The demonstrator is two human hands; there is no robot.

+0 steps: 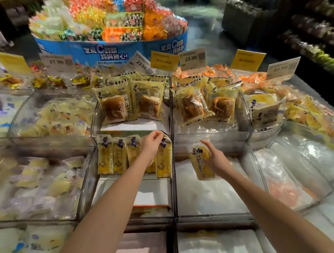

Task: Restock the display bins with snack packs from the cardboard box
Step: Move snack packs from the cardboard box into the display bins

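Curved clear-plastic bins (94,120), glossy and glare-streaked, step up a shop display. At far left they hold blurred heaps of pale yellow and lilac wrappers (28,182). In the middle bin (93,160) a row of packs (117,154) stands upright. They are slim, flat, yellow film pouches with dark lettering at the top. The left hand (152,143) reaches in with curled fingers, pinching the top edge of the end pack (164,160) at the row's right. Beside it, over the next bin, the right hand (216,161) holds a loose pack (198,161) of the same kind against its fingers, thumb raised. On the tier above, square bread buns in crimped-edge bags (113,101) lean together under card price tags (192,59) (several read 23.90). To the right lie crinkled clear wrappers (300,158), too blurred to identify. Behind is a round sweets stand (110,20) with a blue printed skirt, then a shiny grey aisle floor (203,28) and dark shelving (331,39).
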